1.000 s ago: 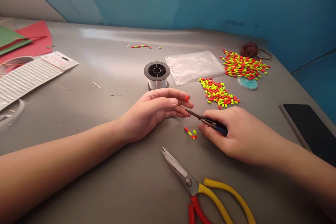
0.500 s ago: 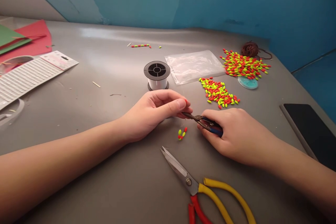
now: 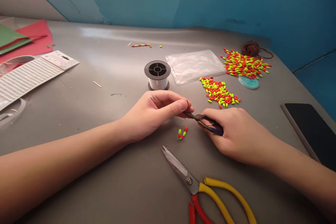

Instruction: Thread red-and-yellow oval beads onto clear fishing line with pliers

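My left hand (image 3: 157, 112) pinches a small red bead (image 3: 187, 101) between thumb and fingers. My right hand (image 3: 233, 133) is closed round the blue handles of small pliers (image 3: 207, 122), whose tips touch or nearly touch my left fingertips. Just below my fingers hangs or lies a short curved string of red and yellow-green beads (image 3: 182, 133); the line holding it is barely visible. Scissors (image 3: 189, 181) with red and yellow handles lie nearer to me. A black spool of clear line (image 3: 158, 77) stands behind my left hand.
Two heaps of beads (image 3: 220, 92) lie at the right, by a clear bag (image 3: 194, 66), a turquoise disc (image 3: 249, 82) and brown cord (image 3: 250, 48). A phone (image 3: 312, 133) lies far right. Coloured paper (image 3: 34, 36) and a white bead card (image 3: 34, 73) are at the left.
The handles of the pliers look slightly further apart, and my right fingers have shifted a little on them. My left hand has barely moved.
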Motion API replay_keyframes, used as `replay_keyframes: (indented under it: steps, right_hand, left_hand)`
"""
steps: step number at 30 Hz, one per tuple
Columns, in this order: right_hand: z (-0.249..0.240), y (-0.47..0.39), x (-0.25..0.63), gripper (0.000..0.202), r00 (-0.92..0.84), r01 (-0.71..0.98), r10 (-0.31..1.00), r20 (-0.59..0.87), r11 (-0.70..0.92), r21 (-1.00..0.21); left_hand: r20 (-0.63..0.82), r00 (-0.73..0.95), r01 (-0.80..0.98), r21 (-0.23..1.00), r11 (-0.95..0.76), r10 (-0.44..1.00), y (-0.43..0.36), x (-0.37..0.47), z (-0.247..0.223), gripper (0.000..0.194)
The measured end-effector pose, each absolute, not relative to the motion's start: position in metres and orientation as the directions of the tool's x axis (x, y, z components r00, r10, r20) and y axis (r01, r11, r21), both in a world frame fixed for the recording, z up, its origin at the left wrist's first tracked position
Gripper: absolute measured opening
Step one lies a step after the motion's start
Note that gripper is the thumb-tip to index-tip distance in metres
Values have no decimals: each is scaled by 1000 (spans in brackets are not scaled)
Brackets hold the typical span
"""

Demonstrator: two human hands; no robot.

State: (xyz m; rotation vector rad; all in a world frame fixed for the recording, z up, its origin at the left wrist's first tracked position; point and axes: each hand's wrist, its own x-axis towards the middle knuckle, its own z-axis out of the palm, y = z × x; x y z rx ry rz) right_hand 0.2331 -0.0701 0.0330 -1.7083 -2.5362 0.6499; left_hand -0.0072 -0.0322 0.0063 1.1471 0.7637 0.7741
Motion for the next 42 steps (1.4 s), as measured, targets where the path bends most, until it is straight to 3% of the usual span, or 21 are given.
replay_keyframes:
  steps: [22, 42]
  right_hand:
    - [30, -71, 233, 23, -397, 883, 895, -205, 311, -352]
    - [31, -76, 230, 16, -373, 907, 905, -205, 309, -284]
  left_hand:
    - [-80, 518, -89, 985, 146, 852, -35, -7, 11, 18]
    - [-45, 485, -94, 990, 103, 873, -37, -4, 12, 12]
